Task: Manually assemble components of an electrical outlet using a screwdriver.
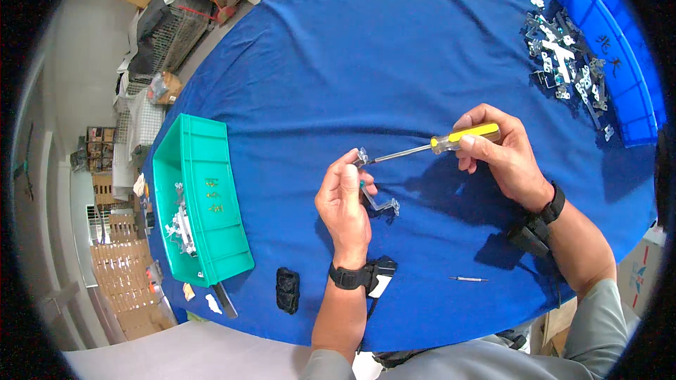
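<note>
1. Left hand (345,205) is pinching a bracket (380,207) in its fingers (350,181), apparently bracing it, inward from the surface's (352,63) near edge.
2. Right hand (503,149) is clamping a screwdriver (438,145), seemingly aligning its tip.
3. Green bin (224,239) is standing by the left edge.

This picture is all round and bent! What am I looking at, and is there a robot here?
No robot: these are a person's own bare hands, seen by a wide fisheye camera worn on the head, so edges curve. The right hand holds a yellow-handled screwdriver, its tip at a small metal part in the left hand. Beneath lies a blue cloth. On the left stands a green bin; on the right, a pile of loose parts lies beside a blue bin. A thin silvery object lies nearer the person.
</note>
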Demonstrator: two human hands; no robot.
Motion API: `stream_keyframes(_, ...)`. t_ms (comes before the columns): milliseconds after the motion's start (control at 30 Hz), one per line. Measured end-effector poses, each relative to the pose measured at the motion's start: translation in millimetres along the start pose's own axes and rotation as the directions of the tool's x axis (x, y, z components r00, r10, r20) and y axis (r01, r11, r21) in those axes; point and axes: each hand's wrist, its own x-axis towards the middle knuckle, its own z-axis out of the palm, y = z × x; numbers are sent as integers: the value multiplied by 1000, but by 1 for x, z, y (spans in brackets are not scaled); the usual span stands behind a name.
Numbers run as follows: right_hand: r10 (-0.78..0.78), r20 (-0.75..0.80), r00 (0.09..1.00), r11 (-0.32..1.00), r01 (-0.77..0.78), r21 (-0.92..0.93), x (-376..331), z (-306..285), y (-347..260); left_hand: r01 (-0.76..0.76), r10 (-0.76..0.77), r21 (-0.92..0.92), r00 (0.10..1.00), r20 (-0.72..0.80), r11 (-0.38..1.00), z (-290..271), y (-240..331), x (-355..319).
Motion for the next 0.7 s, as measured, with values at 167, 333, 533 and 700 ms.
stream_keyframes(167,-9,-12,1000,1000,9,-6,0,-1,0,-1,1,36,1000,7,999,-5,-3,1)
stream_keyframes(333,-13,-18,1000,1000,13,11,1,-1,0,-15,15,71,1000,0,997,-3,-5,0)
stream_keyframes(533,-14,-12,1000,1000,15,5,1,-1,1,-39,42,178,999,-10,983,1,-4,-2)
stream_keyframes(700,-3,-19,1000,1000,3,-7,1,1,0,-62,69,309,998,-11,949,1,-3,-5)
